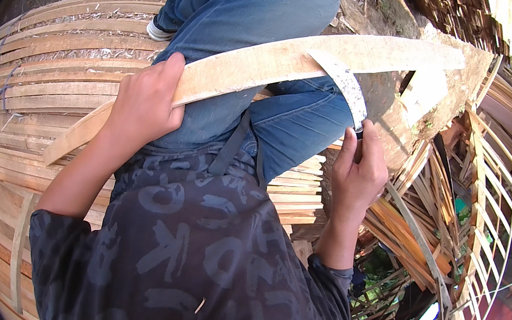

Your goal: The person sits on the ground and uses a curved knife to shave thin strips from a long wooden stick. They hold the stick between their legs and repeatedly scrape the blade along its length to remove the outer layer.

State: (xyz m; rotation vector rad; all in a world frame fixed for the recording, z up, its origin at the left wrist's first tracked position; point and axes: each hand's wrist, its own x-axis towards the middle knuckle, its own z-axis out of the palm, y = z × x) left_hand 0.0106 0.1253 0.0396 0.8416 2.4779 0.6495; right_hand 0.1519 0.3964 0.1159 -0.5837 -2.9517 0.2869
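Note:
A long pale wooden slat (261, 63) runs slantwise across my legs, its far end on the upper right and its near end behind my left forearm. My left hand (148, 97) is closed around it, thumb on the near side. Closed too, my right hand (361, 163) grips a knife (349, 89) with a long, spotted metal blade. The blade crosses the lower edge of the slat, its tip lying over the wood's face. Most of the knife's handle is hidden in my fingers.
Rows of bundled wooden slats (40, 95) lie to the left and beneath me. My jeans-covered legs (241, 17) are under the held slat. A large wood block (464, 77) stands at the far right, with stacked sticks (415, 240) and a slatted wooden frame (486, 207) beyond.

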